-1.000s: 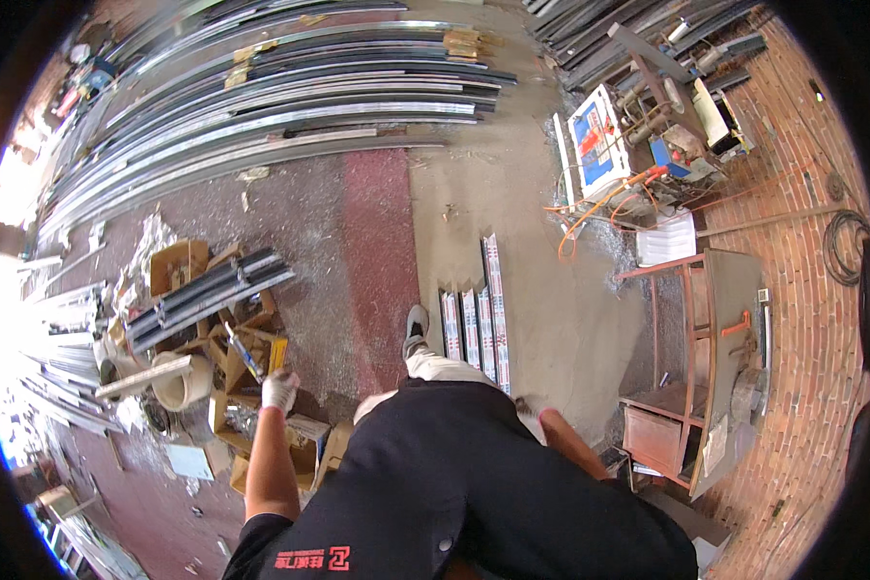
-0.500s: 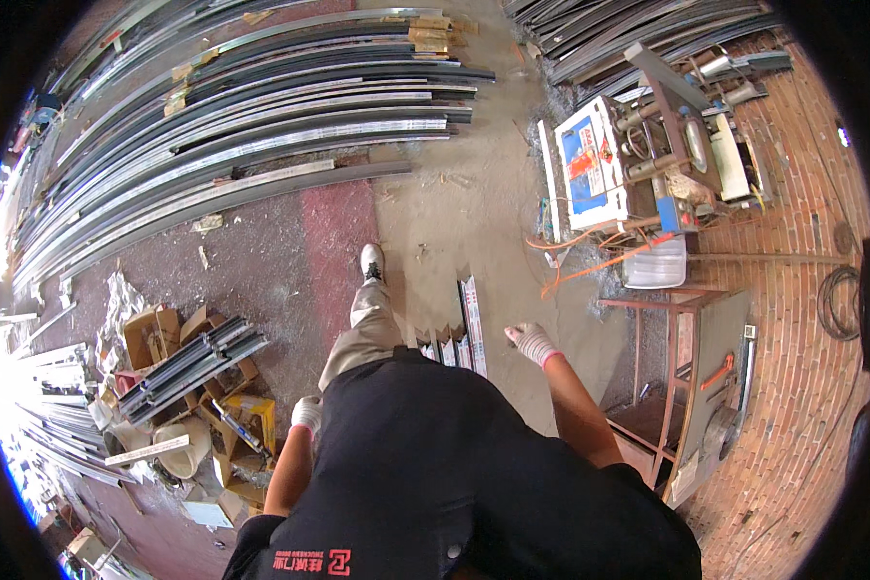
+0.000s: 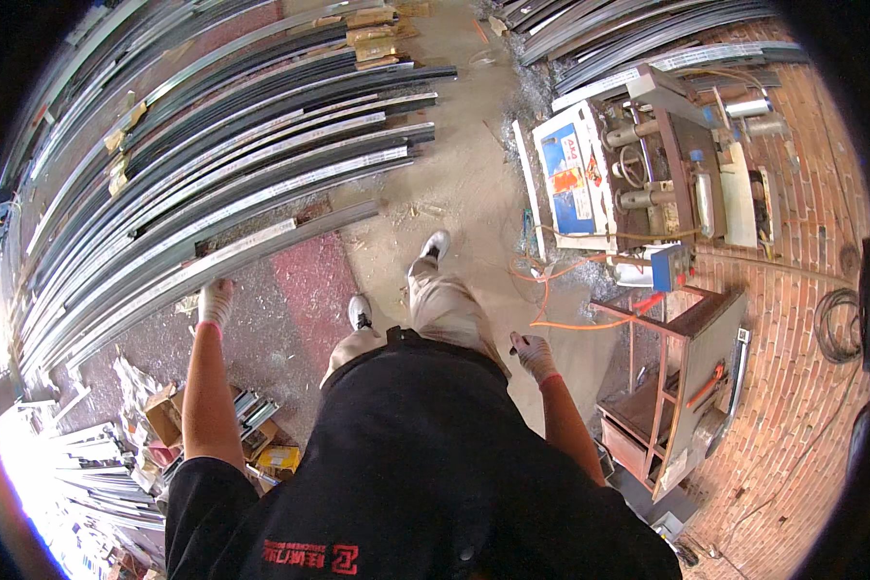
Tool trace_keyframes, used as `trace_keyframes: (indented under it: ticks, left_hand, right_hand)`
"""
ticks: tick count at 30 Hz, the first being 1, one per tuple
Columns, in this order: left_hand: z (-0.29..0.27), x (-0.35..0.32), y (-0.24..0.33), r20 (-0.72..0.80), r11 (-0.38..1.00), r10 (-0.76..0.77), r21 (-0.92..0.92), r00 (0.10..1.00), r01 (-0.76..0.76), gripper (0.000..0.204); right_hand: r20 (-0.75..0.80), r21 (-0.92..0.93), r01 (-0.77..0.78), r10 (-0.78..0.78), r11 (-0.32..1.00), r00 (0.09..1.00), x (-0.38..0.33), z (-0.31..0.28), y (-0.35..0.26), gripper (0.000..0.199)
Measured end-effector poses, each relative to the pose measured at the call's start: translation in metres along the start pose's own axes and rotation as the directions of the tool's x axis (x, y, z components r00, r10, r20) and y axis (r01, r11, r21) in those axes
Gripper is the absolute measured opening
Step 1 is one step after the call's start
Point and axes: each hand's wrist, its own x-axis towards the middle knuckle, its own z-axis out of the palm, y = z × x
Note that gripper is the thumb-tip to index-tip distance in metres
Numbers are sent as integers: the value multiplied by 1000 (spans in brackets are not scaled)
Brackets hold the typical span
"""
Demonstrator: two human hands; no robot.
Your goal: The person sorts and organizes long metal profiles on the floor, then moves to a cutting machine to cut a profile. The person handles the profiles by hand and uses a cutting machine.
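My left hand (image 3: 216, 304), in a whitish glove with a pink cuff, reaches forward beside the nearest long metal profile (image 3: 251, 244) of the stack on the floor. Its fingers look curled, and nothing shows in them; I cannot tell whether it touches the profile. Out to the right over the bare concrete hangs my right hand (image 3: 533, 356), in a striped glove of the same sort. Its fingers are closed with nothing visible in them. The nearest thing to that hand is the rusty metal frame stand (image 3: 669, 387) on the right.
Long profiles (image 3: 290, 150) cover the left floor. A white and blue machine (image 3: 575, 179) with orange hoses (image 3: 585, 326) stands at the right, by a brick wall (image 3: 793, 387). Cardboard boxes (image 3: 167, 414) and short profiles (image 3: 253, 410) lie at lower left. More profiles (image 3: 638, 48) lie top right.
I have stepped forward, and both feet now show. My left hand has swung from my side out toward the long profiles. My right hand stays closed at the right; the short profiles before me left view.
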Motion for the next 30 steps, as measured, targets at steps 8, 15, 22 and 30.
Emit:
trace_keyframes:
  ticks: [8, 15, 22, 30]
  left_hand:
    - [62, 27, 181, 33, 997, 8, -74, 999, -6, 26]
    - [126, -49, 266, 512, 909, -89, -309, 854, 279, 31]
    - [136, 112, 257, 681, 967, -156, 254, 715, -32, 24]
    - [-32, 336, 467, -10, 658, -67, -752, 998, 36, 21]
  right_hand:
    - [234, -466, 228, -130, 855, 964, 203, -100, -125, 62]
    - [-10, -292, 217, -230, 931, 973, 357, -225, -278, 54]
    - [107, -351, 144, -113, 925, 988, 435, -280, -353, 48]
    - [136, -468, 225, -183, 855, 974, 537, -344, -442, 49]
